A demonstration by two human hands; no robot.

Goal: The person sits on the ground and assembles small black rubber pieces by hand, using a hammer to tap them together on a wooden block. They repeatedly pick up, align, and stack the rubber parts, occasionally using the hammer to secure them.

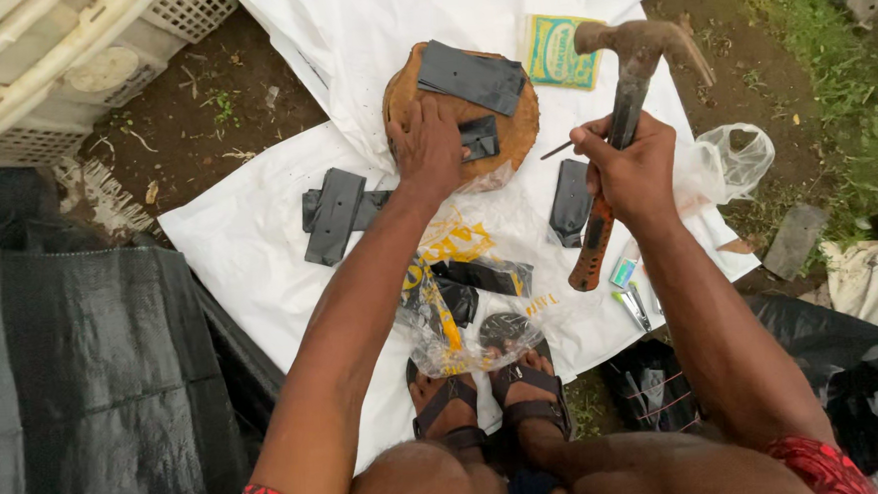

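in right hand (631,172) – hammer (620,117) gripped, near upright, head up; left hand (428,149) flat on strip (479,137).

At the centre top of the frame, a small black piece (478,138) is pressed onto a round wooden block (509,133) by the left hand (427,149). A claw hammer (620,117) and a thin nail (557,150) are gripped by the right hand (633,167). Black folded pieces (334,214) are spread on a white sheet (249,247), left of centre.

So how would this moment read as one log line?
left hand: pressing black piece on wooden block | right hand: holding hammer and nail
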